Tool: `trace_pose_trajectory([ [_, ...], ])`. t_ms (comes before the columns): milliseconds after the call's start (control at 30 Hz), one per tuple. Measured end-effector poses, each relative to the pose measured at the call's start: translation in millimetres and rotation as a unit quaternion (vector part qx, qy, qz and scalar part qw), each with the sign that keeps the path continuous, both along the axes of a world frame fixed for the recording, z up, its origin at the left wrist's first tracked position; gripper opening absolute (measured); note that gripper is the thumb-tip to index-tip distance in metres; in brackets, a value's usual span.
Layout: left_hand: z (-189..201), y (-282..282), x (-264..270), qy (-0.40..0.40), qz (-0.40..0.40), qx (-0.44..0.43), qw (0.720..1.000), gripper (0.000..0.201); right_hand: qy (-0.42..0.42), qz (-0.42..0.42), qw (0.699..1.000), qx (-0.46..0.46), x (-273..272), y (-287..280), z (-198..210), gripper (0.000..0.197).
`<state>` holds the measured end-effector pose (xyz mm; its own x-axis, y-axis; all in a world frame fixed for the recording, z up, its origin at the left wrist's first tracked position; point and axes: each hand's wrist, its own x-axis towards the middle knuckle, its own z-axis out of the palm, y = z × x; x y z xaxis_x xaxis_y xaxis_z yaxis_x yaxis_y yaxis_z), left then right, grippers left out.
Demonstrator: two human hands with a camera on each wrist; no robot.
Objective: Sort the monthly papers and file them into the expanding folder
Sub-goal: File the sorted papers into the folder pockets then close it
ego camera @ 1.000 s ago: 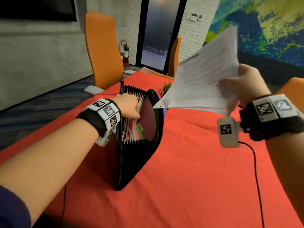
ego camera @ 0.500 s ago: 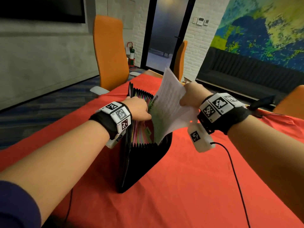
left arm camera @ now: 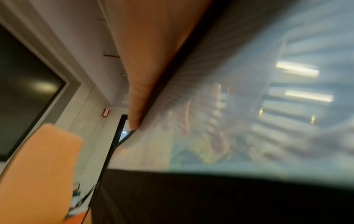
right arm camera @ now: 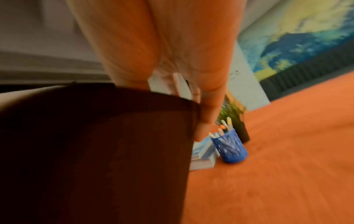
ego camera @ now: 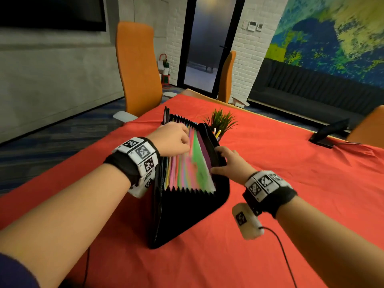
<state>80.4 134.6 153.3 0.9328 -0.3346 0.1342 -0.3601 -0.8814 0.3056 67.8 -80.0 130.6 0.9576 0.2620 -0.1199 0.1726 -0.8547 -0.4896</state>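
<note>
Both of your hands sit on the expanding folder [ego camera: 187, 196], which stands open on the red surface [ego camera: 291, 183] between your wrists. Your left hand [ego camera: 173, 140] has its fingers curled down among the coloured dividers [ego camera: 193, 163] at the far-left pockets, holding them apart. Your right hand [ego camera: 228, 163] rests on the folder's right black cover, fingers bent over its top edge and gripping it.

No loose sheet shows in either hand, and none lies on the surface near your fingers, so I judge that the filing is at least partly done. Whether more papers wait is uncertain: something pale and flat lies beyond your right fingers beside the pen cup [right arm camera: 229, 148], but blur hides whether it is paper or books.

That pale stack and the blue cup show plainly only in the right wrist view; from the head, the folder hides the stack and only pen tips peek out beside the small plant [ego camera: 221, 121]. The left wrist view adds one finger pressed against a translucent divider [left arm camera: 239, 106], with other fingers dimly visible through it, which the head view cannot show
</note>
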Motion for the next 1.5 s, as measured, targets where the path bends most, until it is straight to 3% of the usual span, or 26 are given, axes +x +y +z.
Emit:
trace_pose_trajectory([
  [100, -9, -3, 0, -0.039, 0.002, -0.223, 0.974, 0.036, 0.063, -0.122, 0.974, 0.179, -4, -21, -29, 0.070],
  [200, -19, -10, 4, 0.005, 0.038, -0.375, 0.926, 0.067, 0.116, -0.227, 0.922, 0.290, -2, -36, -56, 0.069],
  [233, -22, -12, 3, 0.046, 0.065, -0.425, 0.902, 0.067, 0.139, -0.237, 0.896, 0.349, -3, -41, -65, 0.060],
  [300, -34, -13, 1, 0.130, 0.116, -0.482, 0.858, 0.046, 0.192, -0.234, 0.841, 0.449, -10, -52, -84, 0.040],
  [333, -45, -13, 1, 0.159, 0.136, -0.470, 0.858, 0.032, 0.221, -0.236, 0.814, 0.483, -16, -58, -93, 0.034],
  [400, -80, -6, 4, 0.189, 0.177, -0.356, 0.898, 0.009, 0.291, -0.274, 0.741, 0.540, -28, -72, -116, 0.023],
  [467, -121, 3, 7, 0.238, 0.220, -0.227, 0.919, 0.016, 0.334, -0.317, 0.690, 0.558, -36, -83, -137, 0.027],
  [500, -139, 8, 11, 0.268, 0.241, -0.179, 0.915, 0.030, 0.340, -0.322, 0.687, 0.555, -39, -85, -145, 0.030],
  [600, -172, 12, 9, 0.307, 0.287, -0.112, 0.900, 0.050, 0.337, -0.299, 0.717, 0.532, -48, -82, -156, 0.021],
  [667, -187, 13, 9, 0.315, 0.306, -0.110, 0.892, 0.055, 0.330, -0.285, 0.755, 0.489, -53, -78, -160, 0.019],
  [733, -202, 17, 13, 0.325, 0.315, -0.130, 0.882, 0.057, 0.327, -0.285, 0.798, 0.417, -55, -76, -166, 0.029],
  [867, -226, 31, 29, 0.348, 0.317, -0.198, 0.860, 0.050, 0.297, -0.249, 0.899, 0.202, -52, -67, -172, 0.046],
  [933, -226, 34, 33, 0.345, 0.315, -0.211, 0.859, 0.047, 0.273, -0.184, 0.944, 0.013, -49, -60, -162, 0.041],
  [1000, -219, 35, 33, 0.361, 0.302, -0.223, 0.854, 0.041, 0.229, -0.122, 0.946, -0.196, -42, -54, -145, 0.036],
  [1033, -217, 35, 32, 0.389, 0.285, -0.249, 0.840, 0.038, 0.199, -0.123, 0.945, -0.230, -33, -50, -137, 0.038],
  [1133, -204, 34, 26, 0.458, 0.213, -0.384, 0.773, 0.039, 0.098, -0.134, 0.972, -0.165, 5, -41, -115, 0.045],
  [1200, -194, 32, 23, 0.467, 0.161, -0.446, 0.747, 0.048, 0.032, -0.122, 0.988, -0.089, 33, -31, -96, 0.037],
  [1300, -183, 28, 20, 0.467, 0.088, -0.476, 0.740, 0.057, -0.036, -0.138, 0.990, -0.021, 67, -18, -72, 0.028],
  [1400, -182, 25, 16, 0.434, 0.063, -0.503, 0.745, 0.057, -0.083, -0.173, 0.981, 0.024, 91, -9, -60, 0.033],
  [1500, -186, 22, 12, 0.388, 0.027, -0.527, 0.756, 0.055, -0.098, -0.152, 0.983, 0.022, 107, 8, -49, 0.032],
])
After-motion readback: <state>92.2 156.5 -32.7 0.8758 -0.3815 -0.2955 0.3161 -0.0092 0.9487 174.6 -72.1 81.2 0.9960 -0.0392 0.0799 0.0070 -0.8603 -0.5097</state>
